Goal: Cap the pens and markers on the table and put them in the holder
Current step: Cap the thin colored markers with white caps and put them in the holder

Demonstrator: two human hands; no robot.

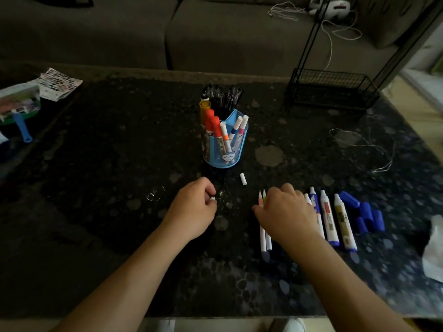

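Observation:
A blue pen holder stands mid-table with several capped pens and markers in it. My left hand pinches a small white cap at its fingertips. My right hand lies palm down over a row of uncapped pens; two thin white pens stick out at its left edge, and I cannot tell whether it grips any. Right of it lie three thick uncapped markers. Several blue caps sit in a pile beyond them. One loose white cap lies in front of the holder.
The table top is dark and speckled. A black wire rack stands at the back right, with a thin white cord in front of it. Papers and a blue-handled object lie at the far left. A white bag is at the right edge.

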